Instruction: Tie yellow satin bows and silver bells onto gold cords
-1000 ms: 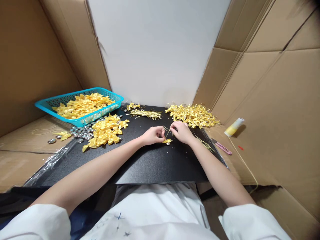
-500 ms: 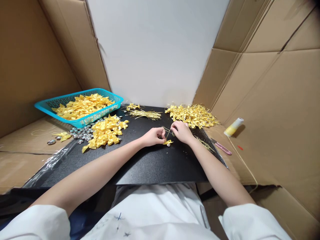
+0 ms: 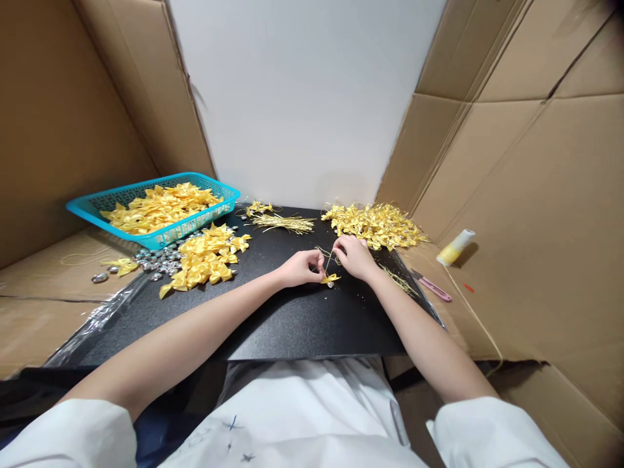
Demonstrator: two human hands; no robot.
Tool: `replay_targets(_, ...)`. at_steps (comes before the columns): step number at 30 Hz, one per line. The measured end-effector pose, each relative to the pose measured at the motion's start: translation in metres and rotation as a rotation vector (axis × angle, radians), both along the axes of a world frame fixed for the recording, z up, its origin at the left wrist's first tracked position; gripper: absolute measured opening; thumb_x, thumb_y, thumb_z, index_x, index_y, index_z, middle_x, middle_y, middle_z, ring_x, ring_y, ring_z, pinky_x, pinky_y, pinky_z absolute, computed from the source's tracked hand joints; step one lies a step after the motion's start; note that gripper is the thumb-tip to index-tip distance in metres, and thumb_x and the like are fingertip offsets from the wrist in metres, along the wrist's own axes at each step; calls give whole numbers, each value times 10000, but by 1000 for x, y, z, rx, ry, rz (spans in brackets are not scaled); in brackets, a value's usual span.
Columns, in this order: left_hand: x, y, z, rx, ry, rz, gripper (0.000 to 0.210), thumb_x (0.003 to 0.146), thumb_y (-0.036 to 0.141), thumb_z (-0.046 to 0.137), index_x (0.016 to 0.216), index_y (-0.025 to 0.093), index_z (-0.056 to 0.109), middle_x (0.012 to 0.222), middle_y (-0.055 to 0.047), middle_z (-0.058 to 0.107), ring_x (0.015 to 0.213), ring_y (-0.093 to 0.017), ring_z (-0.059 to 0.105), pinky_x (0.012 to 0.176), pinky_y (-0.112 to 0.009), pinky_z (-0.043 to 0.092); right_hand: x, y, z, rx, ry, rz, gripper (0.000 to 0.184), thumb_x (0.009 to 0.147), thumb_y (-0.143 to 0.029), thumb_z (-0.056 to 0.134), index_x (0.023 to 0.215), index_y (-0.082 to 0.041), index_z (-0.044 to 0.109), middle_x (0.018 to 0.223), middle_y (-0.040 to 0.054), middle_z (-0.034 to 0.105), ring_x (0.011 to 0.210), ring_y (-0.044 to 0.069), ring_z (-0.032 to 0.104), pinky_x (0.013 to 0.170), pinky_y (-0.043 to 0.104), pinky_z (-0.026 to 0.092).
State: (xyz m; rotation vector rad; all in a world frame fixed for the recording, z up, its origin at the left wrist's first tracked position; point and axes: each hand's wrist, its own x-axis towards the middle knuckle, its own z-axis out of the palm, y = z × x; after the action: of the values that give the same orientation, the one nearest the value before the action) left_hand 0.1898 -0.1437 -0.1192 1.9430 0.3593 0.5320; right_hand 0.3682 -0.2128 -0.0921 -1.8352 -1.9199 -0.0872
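My left hand (image 3: pixel 303 268) is closed in a pinch on a thin gold cord (image 3: pixel 327 261) at the middle of the black board. Just under its fingertips a small yellow ribbon bow (image 3: pixel 331 278) with a silvery bell-like piece hangs or rests at the board; which of the two I cannot tell. My right hand (image 3: pixel 353 257) pinches another part of the cord, a short way to the right. Its fingertips are partly hidden behind the hand. Between both hands the cord makes a loose loop.
A teal basket (image 3: pixel 153 235) of yellow bows stands at the left, beside loose bows (image 3: pixel 207 257) and silvery pieces (image 3: pixel 163 260). Cut gold cords (image 3: pixel 285 223) and corded bows (image 3: pixel 377 224) lie at the back. A pink-handled cutter (image 3: pixel 435 288) and a thread spool (image 3: pixel 455 247) are at right.
My left hand has shifted very slightly right, and the bow beneath it has moved and turned a little the same way. My right hand stays almost in place.
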Motion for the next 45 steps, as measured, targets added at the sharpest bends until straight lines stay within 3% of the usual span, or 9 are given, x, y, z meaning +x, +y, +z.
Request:
replay_targets(8, 1, 0, -1, 6, 8, -17, 268, 644, 217, 737, 726, 162, 488, 688, 20, 631, 643, -113, 589, 659, -243, 450, -1, 0, 0, 2, -1, 4, 112, 909, -211, 506, 831, -203, 586, 941, 52, 668, 956, 226, 564, 896, 415, 335)
replay_targets(15, 1, 1, 4, 221, 74, 8, 76, 679, 203, 690, 713, 143, 661, 706, -1, 693, 675, -125, 609, 683, -231, 442, -4, -3, 3, -4, 16, 24, 112, 907, -208, 501, 826, -202, 579, 952, 54, 669, 970, 220, 564, 903, 409, 334)
replay_targets(21, 1, 2, 4, 273, 106, 30, 115, 688, 218, 708, 772, 175, 774, 760, -14, 751, 700, -151, 639, 674, -226, 453, -3, -3, 2, 4, 19, 32, 109, 907, -210, 502, 833, -201, 581, 947, 50, 669, 970, 217, 568, 907, 410, 336)
replay_targets(39, 1, 1, 5, 243, 134, 73, 173, 635, 284, 783, 758, 163, 766, 676, -1, 716, 614, -127, 586, 626, -227, 425, -3, -2, 1, 22, 4, 48, 111, 904, -215, 510, 831, -201, 593, 931, 52, 676, 948, 218, 569, 895, 409, 342)
replay_targets(45, 1, 0, 6, 245, 154, 76, 172, 663, 232, 710, 795, 144, 777, 663, -12, 708, 559, -108, 529, 541, -213, 386, 2, -4, 5, -38, 1, 12, 91, 876, -226, 538, 858, -206, 625, 948, 53, 682, 976, 234, 568, 901, 438, 349)
